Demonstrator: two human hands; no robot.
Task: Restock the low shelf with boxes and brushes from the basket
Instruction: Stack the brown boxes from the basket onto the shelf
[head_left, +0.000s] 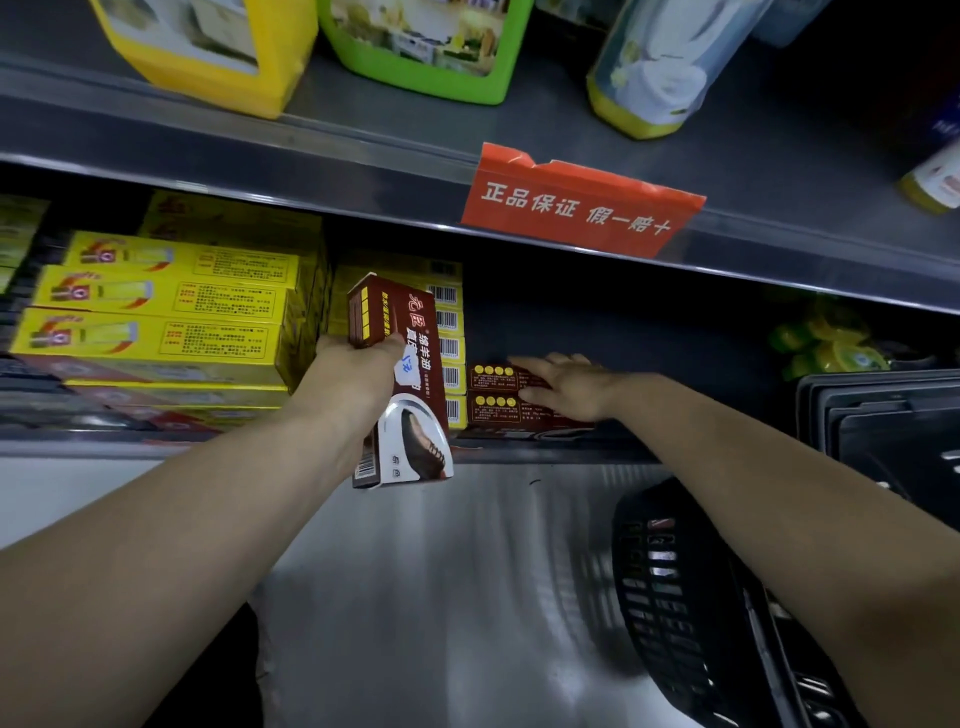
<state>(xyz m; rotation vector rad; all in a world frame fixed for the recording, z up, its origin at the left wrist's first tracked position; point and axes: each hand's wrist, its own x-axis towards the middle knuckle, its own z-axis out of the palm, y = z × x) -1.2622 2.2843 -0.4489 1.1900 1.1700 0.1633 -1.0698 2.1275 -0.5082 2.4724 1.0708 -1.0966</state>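
Observation:
My left hand (353, 374) grips a tall brown and white box (410, 415) showing a shoe, held upright in front of the low shelf (545, 452). My right hand (566, 384) rests flat, fingers straight, on two stacked brown boxes (493, 400) lying on that shelf. The black basket (675, 613) sits at the lower right under my right forearm; its contents are hidden.
Stacks of yellow boxes (156, 332) fill the shelf's left part, with more yellow boxes (449, 322) just behind the held box. A dark gap opens right of the brown boxes. Black trays (883, 421) stand at right. A red sign (576, 208) hangs from the upper shelf edge.

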